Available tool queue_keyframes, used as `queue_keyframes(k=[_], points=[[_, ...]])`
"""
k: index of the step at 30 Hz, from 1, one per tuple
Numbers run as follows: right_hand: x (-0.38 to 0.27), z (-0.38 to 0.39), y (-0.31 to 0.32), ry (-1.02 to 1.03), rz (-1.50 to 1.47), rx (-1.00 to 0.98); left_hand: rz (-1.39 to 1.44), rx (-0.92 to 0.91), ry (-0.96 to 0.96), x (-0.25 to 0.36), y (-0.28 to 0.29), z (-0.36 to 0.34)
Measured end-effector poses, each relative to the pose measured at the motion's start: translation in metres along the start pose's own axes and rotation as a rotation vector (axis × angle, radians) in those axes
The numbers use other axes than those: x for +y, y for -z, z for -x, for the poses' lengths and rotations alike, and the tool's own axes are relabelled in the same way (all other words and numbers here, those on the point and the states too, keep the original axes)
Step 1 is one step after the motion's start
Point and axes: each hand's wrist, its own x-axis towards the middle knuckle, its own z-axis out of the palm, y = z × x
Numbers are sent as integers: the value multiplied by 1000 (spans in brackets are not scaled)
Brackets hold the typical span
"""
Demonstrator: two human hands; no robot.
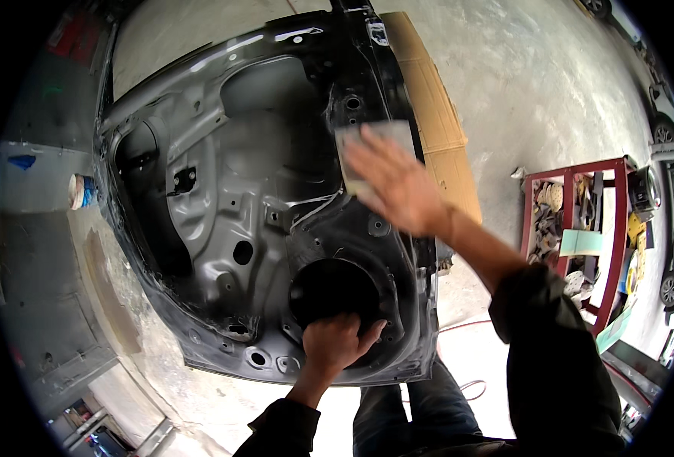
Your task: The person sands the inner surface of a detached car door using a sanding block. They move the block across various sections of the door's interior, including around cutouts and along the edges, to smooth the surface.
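A bare car door (234, 206), black and grey, lies inner side up in front of me. My right hand (394, 175) is blurred and rests flat, fingers stretched out, on a pale grey sheet with a yellowish edge (401, 133). That looks like a sanding sheet or pad, lying on the door's black upper right part. My left hand (337, 344) is at the near rim of the large round opening (333, 286). Its fingers curl over the rim into the dark hole, with the thumb sticking out to the right; the fingertips are hidden.
Flattened cardboard (436, 114) sticks out beneath the door's right side. A dark red rack (618, 236) on the right holds sanding discs and a light green sheet (580, 243). A red hose (470, 324) runs over the floor. On the left stands a tub (78, 190).
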Motion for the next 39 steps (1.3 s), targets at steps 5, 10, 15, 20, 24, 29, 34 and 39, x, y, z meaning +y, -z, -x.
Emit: queue_keyframes(k=[5,10,15,20,24,29,34,39], points=[[77,-63,-44,-273,-41,281,8,-44,-17,2,-3,-6],[-6,-28,-44,-497,-237,340,-44,-127,14,-9,10,4],[-110,93,-12,-586,-438,178,-39,-47,-107,-11,-5,-4],[-113,119,3,-527,-536,91,-26,-117,-71,-12,-1,2],[-72,72,-22,-607,-647,257,9,-146,-58,-10,1,-2],[-86,90,-19,-670,-648,234,71,-171,-45,-10,1,0],[-109,167,14,-581,-771,53,47,-154,-65,-20,-3,7],[-68,158,33,-580,-571,199,44,-123,-58,-16,-2,5]])
